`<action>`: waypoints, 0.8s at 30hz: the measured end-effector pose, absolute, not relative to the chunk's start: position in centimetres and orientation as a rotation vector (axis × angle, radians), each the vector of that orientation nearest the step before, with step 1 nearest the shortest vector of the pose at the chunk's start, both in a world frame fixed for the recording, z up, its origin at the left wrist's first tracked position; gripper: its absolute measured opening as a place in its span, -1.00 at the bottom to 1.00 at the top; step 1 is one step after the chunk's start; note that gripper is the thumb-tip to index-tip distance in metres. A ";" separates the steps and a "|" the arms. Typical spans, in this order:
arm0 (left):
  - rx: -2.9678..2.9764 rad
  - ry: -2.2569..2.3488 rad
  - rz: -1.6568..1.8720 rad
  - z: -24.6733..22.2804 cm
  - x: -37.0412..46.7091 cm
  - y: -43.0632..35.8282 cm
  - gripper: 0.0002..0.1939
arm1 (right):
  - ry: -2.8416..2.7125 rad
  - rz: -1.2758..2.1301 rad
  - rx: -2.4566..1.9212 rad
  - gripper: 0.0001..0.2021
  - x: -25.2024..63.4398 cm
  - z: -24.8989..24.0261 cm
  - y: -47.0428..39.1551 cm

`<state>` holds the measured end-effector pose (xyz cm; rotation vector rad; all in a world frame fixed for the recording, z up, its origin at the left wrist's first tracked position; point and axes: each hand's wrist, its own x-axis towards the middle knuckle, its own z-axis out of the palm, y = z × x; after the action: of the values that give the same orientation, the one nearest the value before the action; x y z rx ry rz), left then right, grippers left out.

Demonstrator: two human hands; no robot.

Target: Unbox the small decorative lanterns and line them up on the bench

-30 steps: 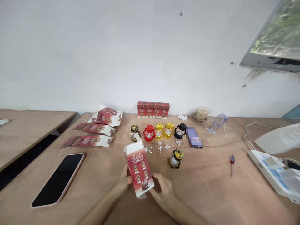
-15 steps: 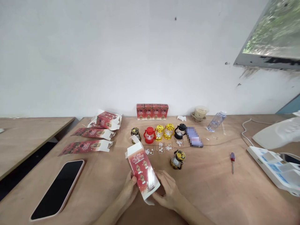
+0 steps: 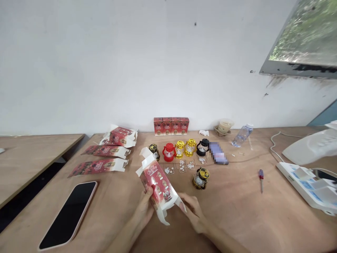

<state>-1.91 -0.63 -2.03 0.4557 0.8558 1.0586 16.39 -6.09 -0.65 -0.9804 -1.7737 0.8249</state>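
A red printed cardboard box [image 3: 159, 184] with white flaps spread at both ends is held tilted above the table. My left hand [image 3: 144, 207] grips its left side, thumb on the printed face. At the lower right end, my right hand [image 3: 193, 212] has its fingers closed on a flap. Just beyond my right hand stands a black-and-gold mini lantern [image 3: 201, 178]. Behind the box are a red lantern [image 3: 169, 152], two gold lanterns [image 3: 189, 147], a black lantern [image 3: 202, 147] and another dark gold lantern [image 3: 154, 151].
Flattened red cartons [image 3: 98, 166] lie at the left, near a phone [image 3: 70, 214]. Finished-looking red boxes [image 3: 171, 126] line the wall. Small white parts [image 3: 181, 165] lie before the lanterns. On the right are a water bottle [image 3: 242, 136], a screwdriver [image 3: 261, 181] and a power strip [image 3: 306, 186].
The box has opened out, its end flaps spreading wider and a side face now showing. My right hand has shifted slightly right, onto the lower flap.
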 end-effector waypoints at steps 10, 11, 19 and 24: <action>0.600 0.929 1.043 1.1 -1.6 -1.2 -0.56 | -1.920 1.036 -0.814 -0.38 16.7 0.8 -6.7; 0.597 0.941 1.049 1.2 -1.5 -1.3 -0.55 | -1.875 1.071 -0.820 -0.38 16.7 0.4 -6.7; 0.782 1.014 1.050 0.0 -1.5 -1.3 -0.55 | -1.529 1.125 -1.064 -0.56 15.1 -2.6 -6.3; 0.982 1.095 0.922 1.0 -3.9 -0.4 -0.67 | -1.363 1.167 -1.113 -0.60 14.5 -2.7 -6.1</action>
<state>-3.91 -0.39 1.02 0.9822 1.0951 0.9225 14.50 -6.08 -2.69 -1.1129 -1.3631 1.1673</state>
